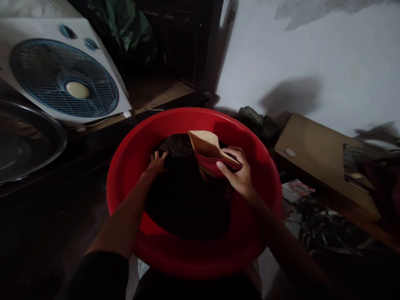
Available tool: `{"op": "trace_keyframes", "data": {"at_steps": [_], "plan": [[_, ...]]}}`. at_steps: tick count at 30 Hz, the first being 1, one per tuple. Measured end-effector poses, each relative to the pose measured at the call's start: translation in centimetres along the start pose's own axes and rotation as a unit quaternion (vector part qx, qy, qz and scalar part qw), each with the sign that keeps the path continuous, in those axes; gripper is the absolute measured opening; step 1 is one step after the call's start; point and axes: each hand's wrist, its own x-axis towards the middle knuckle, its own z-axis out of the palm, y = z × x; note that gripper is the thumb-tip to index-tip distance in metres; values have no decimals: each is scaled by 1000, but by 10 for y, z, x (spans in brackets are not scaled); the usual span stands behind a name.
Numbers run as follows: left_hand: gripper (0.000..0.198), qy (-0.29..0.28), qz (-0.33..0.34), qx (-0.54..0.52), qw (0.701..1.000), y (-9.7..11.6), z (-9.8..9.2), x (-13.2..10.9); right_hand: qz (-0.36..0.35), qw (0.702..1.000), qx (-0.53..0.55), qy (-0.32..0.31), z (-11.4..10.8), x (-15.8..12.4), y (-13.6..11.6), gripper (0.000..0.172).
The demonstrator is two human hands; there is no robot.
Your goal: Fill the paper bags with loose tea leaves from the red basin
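Note:
A large red basin stands before me, with dark loose material like soil or tea leaves spread over its bottom. My right hand grips a red paper bag by its side, thumb in front and fingers behind. The bag's mouth gapes and shows a pale tan lining; its contents are hidden from view. On the left of the basin, my left hand touches the dark material with its fingers spread, beside a small heap at the back. Nothing shows in that hand.
A white box fan stands at upper left above a shiny metal bowl. At right are a tan wooden board or box and a tangle of dark cables. A white wall rises behind.

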Motion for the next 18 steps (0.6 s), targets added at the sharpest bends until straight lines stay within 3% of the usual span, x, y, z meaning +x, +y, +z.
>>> {"op": "trace_keyframes", "data": {"at_steps": [10,15,18], "plan": [[52,1,-19,-22,1000,7,-8,-1,18,1000,2,-17,2,0,-1,25],[41,36,-5,-74,997,23,-33,5,26,999,11,-16,2,-4,4,25],[38,87,79,-119,986,37,-59,0,27,999,21,-14,3,-6,7,25]]}}
